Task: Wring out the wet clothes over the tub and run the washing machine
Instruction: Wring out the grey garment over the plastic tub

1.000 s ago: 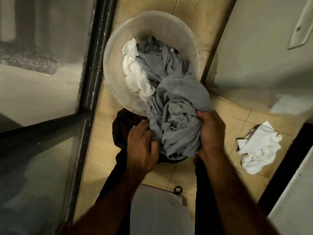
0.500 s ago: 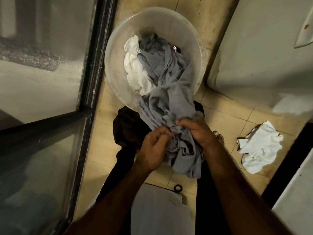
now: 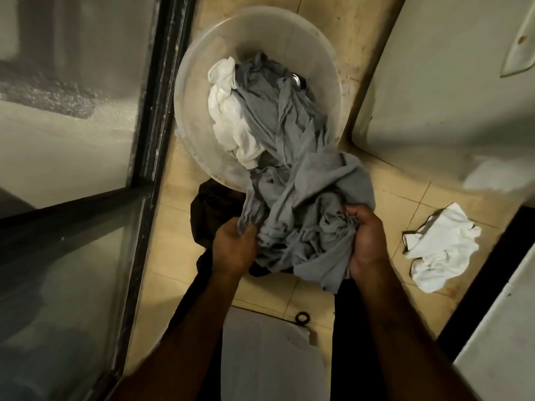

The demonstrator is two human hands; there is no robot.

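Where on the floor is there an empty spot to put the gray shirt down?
Bare tile lies between the tub and the white cloth on the floor, and left of the left hand by the dark door frame. The tub itself is crowded.

Two bare forearms enter from the bottom edge of the frame, one at lower left and one at lower right, and narrow toward the middle. No sleeve, watch, ring or bracelet shows on either one. The left hand (image 3: 234, 247) and the right hand (image 3: 366, 241) are bare as well, without gloves. Lower down, between and beneath the forearms, the legs are covered in dark, nearly black trousers (image 3: 199, 299), plain, with no visible pattern or marking. At bottom centre hangs the hem of a light grey shirt (image 3: 269, 363), smooth and unprinted. The feet cannot be made out.
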